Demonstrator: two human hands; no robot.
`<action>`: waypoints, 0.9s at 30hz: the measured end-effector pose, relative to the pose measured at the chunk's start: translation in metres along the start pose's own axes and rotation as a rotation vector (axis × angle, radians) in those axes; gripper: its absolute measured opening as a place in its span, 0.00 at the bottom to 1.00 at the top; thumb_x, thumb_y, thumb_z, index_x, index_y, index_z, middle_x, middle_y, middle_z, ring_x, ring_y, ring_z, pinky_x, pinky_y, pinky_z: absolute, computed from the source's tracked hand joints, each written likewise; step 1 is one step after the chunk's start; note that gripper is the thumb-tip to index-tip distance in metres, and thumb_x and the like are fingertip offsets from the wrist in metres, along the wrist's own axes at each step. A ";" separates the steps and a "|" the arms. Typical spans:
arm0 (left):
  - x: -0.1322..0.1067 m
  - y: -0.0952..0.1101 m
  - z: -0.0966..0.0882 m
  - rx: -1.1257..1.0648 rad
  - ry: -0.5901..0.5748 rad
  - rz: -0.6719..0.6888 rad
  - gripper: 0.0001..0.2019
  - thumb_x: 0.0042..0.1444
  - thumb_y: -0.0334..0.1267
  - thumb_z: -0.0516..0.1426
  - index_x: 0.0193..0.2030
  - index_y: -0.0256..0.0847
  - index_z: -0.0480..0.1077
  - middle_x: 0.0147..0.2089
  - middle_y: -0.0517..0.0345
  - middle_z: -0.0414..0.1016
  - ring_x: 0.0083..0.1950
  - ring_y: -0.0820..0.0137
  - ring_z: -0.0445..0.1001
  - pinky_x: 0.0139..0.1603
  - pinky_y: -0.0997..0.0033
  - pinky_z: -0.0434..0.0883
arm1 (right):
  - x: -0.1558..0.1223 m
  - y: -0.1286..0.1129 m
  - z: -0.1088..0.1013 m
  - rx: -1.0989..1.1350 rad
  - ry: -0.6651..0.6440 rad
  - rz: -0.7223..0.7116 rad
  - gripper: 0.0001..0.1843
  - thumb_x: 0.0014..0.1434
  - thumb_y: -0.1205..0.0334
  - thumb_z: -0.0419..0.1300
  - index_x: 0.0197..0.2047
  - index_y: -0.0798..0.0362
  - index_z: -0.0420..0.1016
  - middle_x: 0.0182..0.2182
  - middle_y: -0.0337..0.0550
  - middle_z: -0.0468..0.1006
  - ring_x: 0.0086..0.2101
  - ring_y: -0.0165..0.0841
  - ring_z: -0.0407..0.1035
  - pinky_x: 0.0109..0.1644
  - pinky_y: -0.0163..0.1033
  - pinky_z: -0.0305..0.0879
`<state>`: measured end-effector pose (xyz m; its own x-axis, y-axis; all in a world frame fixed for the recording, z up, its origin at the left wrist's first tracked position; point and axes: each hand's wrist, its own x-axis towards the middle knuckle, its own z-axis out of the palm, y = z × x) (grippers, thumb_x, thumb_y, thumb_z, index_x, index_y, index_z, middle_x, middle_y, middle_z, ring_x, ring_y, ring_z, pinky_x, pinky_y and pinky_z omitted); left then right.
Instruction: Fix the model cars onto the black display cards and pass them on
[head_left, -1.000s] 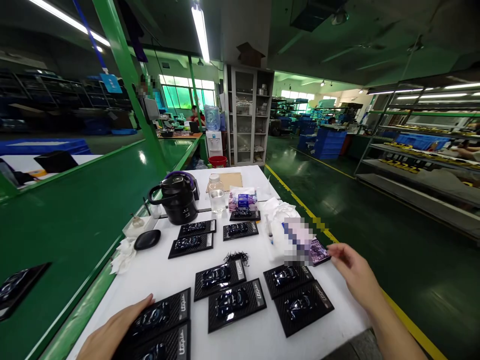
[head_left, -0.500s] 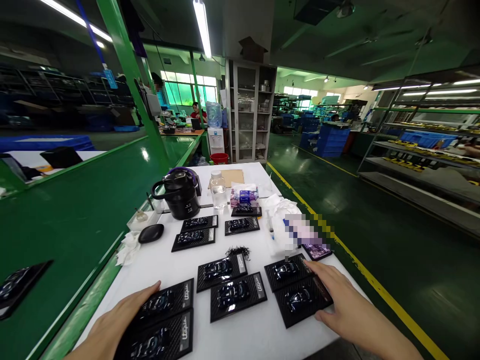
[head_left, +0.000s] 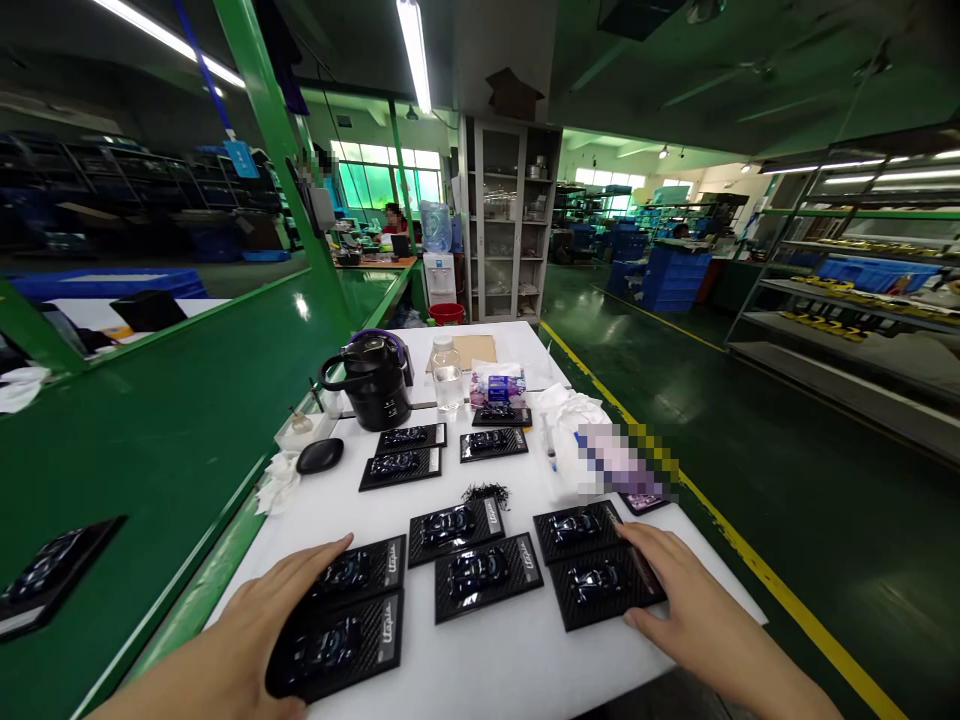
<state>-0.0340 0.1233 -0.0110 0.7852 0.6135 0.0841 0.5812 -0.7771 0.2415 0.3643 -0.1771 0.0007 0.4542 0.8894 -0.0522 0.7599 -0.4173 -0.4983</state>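
Several black plaques, each bearing a small dark model car, lie on a white table (head_left: 487,660). My left hand (head_left: 259,625) rests flat over the left side of the two nearest left plaques (head_left: 345,640), fingers stretched out. My right hand (head_left: 679,605) lies on the right end of the near right plaque (head_left: 604,590), fingers extended, thumb at its front edge. Two more plaques (head_left: 484,572) sit between my hands.
Further back stand a black kettle (head_left: 371,385), a clear bottle (head_left: 448,375), a tissue pack (head_left: 496,385), white cloths (head_left: 574,415), a black oval case (head_left: 320,455) and a tuft of black fibres (head_left: 486,492). A green conveyor (head_left: 150,440) runs left; a yellow floor line (head_left: 720,530) runs right.
My right hand came back from the purple item at the table's right edge and settled on the near right plaque. The left hand slid further over the left plaques. The camera shifted.
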 end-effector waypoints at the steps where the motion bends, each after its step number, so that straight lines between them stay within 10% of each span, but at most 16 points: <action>1: 0.002 0.001 -0.005 -0.002 -0.046 0.001 0.53 0.37 0.37 0.62 0.74 0.51 0.46 0.72 0.55 0.56 0.70 0.45 0.60 0.68 0.46 0.66 | 0.001 -0.001 0.001 0.008 0.000 0.009 0.40 0.54 0.61 0.60 0.70 0.50 0.58 0.67 0.49 0.61 0.66 0.45 0.53 0.71 0.51 0.51; 14: 0.024 0.069 -0.062 -0.080 -0.345 -0.092 0.53 0.43 0.40 0.65 0.74 0.48 0.42 0.75 0.49 0.46 0.74 0.47 0.49 0.71 0.43 0.58 | 0.013 0.059 0.038 -0.057 0.165 -0.187 0.36 0.58 0.51 0.61 0.68 0.47 0.58 0.64 0.51 0.66 0.62 0.50 0.62 0.67 0.57 0.58; 22: 0.089 0.152 -0.035 0.049 -0.360 0.103 0.67 0.34 0.63 0.70 0.75 0.47 0.37 0.75 0.38 0.43 0.75 0.44 0.43 0.72 0.32 0.41 | 0.016 0.050 0.040 -0.037 0.185 -0.165 0.37 0.57 0.49 0.63 0.67 0.48 0.60 0.64 0.50 0.66 0.62 0.50 0.61 0.67 0.57 0.59; 27: 0.097 0.160 -0.019 0.113 -0.390 0.059 0.67 0.33 0.57 0.72 0.75 0.44 0.37 0.69 0.34 0.57 0.70 0.41 0.56 0.70 0.31 0.44 | 0.008 0.034 0.033 0.072 0.152 -0.115 0.38 0.55 0.52 0.64 0.67 0.48 0.62 0.64 0.50 0.65 0.63 0.51 0.58 0.68 0.57 0.55</action>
<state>0.1311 0.0612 0.0543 0.8273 0.4848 -0.2838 0.5354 -0.8333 0.1376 0.3786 -0.1777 -0.0452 0.4352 0.8898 0.1372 0.7784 -0.2953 -0.5540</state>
